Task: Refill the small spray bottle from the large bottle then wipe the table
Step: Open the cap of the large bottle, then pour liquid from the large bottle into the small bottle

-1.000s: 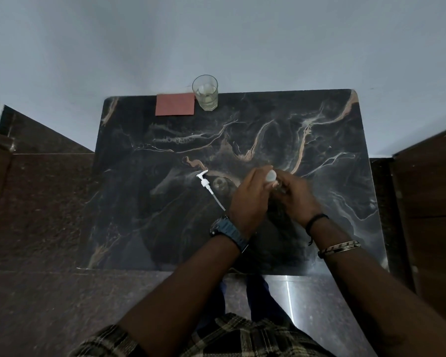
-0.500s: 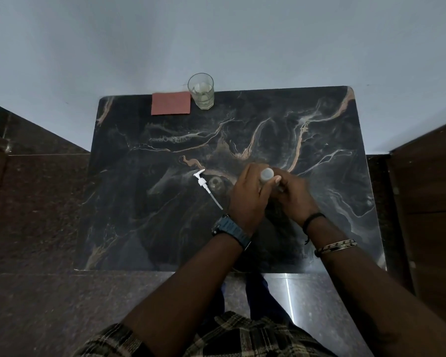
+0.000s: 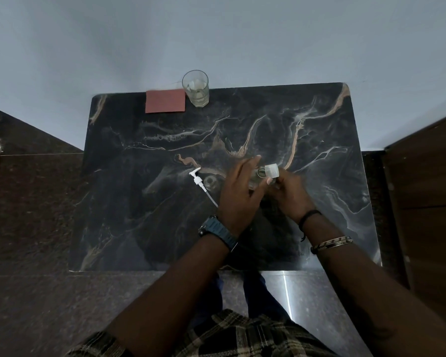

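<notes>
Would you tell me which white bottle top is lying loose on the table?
The pump top with its tube; the cap is in the right hand.

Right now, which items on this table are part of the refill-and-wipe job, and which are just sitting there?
In use:
- small clear bottle, held by the left hand
- translucent cap, off, in the right hand
- white pump head, lying on the table
- red cloth, likely for wiping

Idle:
- drinking glass

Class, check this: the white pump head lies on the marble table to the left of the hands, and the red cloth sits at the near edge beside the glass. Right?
Not quite: the head view shows the red cloth at the far edge, by the wall. It is beside the glass; the white pump head lies left of the hands.
</notes>
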